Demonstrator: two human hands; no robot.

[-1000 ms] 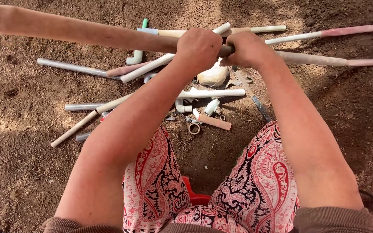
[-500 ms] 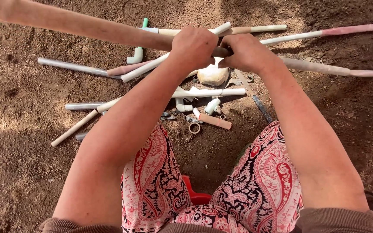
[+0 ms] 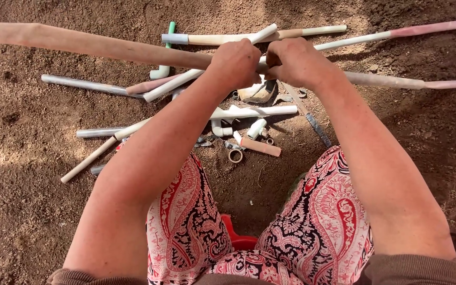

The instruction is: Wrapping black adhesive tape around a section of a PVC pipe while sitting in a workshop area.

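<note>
Both fists have crept closer together: left hand [image 3: 236,63] and right hand [image 3: 296,60] clench the long dusty pipe [image 3: 96,45] above scattered fittings [image 3: 254,129].

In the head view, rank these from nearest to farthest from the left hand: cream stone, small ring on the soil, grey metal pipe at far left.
Measured from the left hand:
1. Cream stone, just below the hands.
2. Small ring, lower, toward the knees.
3. Grey metal pipe, far left.

Long pipe [image 3: 96,46] spans L to R, both hands at its middle: left hand [image 3: 236,64] at 11 o'clock, right hand [image 3: 296,62] at 1. Loose fittings [image 3: 254,129] lie below on soil [image 3: 17,211].
</note>
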